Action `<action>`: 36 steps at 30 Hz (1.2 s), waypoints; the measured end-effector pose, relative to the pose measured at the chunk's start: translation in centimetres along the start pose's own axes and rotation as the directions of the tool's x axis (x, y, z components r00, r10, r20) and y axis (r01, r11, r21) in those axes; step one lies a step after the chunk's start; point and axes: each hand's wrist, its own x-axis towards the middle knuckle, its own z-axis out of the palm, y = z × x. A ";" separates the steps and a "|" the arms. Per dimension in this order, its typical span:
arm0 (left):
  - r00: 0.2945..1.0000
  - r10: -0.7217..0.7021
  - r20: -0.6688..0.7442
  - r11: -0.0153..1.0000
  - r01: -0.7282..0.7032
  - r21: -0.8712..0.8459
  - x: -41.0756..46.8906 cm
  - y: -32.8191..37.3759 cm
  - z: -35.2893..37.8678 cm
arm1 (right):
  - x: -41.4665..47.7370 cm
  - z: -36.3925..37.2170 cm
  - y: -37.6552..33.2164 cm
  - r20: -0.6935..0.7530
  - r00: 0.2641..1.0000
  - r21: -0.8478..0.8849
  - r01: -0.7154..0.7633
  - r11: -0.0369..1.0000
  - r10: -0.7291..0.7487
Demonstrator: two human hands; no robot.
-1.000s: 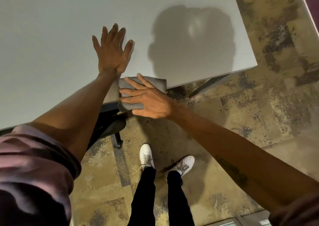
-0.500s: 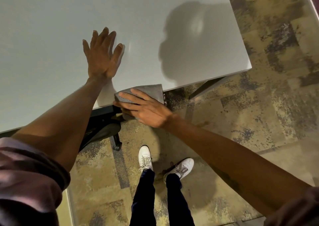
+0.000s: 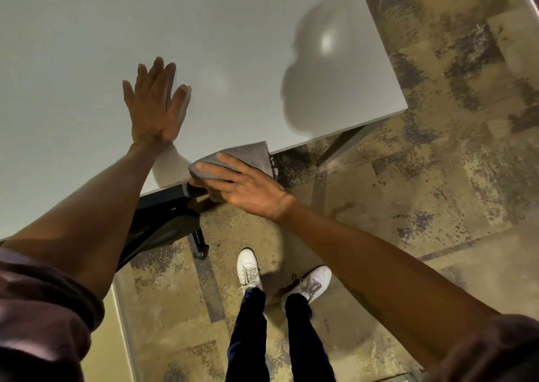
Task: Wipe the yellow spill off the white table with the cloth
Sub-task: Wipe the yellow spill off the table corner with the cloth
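The white table [image 3: 87,46] fills the upper left of the head view. My left hand [image 3: 154,104] lies flat on it with fingers spread, holding nothing. A grey cloth [image 3: 248,155] hangs over the table's near edge, half off the top. My right hand [image 3: 242,186] presses on the cloth, fingers wrapped over it and around the edge. No yellow spill shows on the visible tabletop. A head-shaped shadow falls on the table's right part.
A black chair [image 3: 163,224] with a caster stands under the table edge beside my left arm. Below are my legs and white shoes [image 3: 248,270] on mottled tan carpet [image 3: 437,177]. A table leg [image 3: 341,142] slants down at the right corner.
My right hand has drawn the cloth toward me, so it now hangs further off the near edge. The left hand stays flat on the table; the view has shifted slightly.
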 end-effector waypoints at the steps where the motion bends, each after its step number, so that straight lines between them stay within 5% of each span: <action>1: 1.000 0.001 0.001 1.000 -0.001 -0.003 0.0 -0.1 0.1 | -0.4 0.1 0.3 -0.005 1.000 0.008 0.003 1.000 -0.003; 18: 1.000 -0.006 0.005 1.000 0.006 -0.024 0.1 -0.2 0.2 | -7.6 1.8 5.8 -0.048 0.998 -0.070 -0.038 0.997 0.035; 25: 1.000 0.001 0.001 1.000 -0.001 0.026 0.4 -0.3 0.2 | -11.7 1.4 8.6 -0.175 0.983 -0.121 -0.079 0.990 0.057; 30: 0.998 0.033 -0.049 0.998 -0.030 0.059 1.1 -2.0 1.2 | -15.4 1.1 11.7 -0.086 0.995 -0.185 -0.060 0.981 0.045; 36: 1.000 -0.015 -0.027 0.999 0.014 -0.037 1.9 -3.4 2.5 | -19.3 0.5 13.6 -0.102 0.980 -0.051 -0.175 0.983 0.169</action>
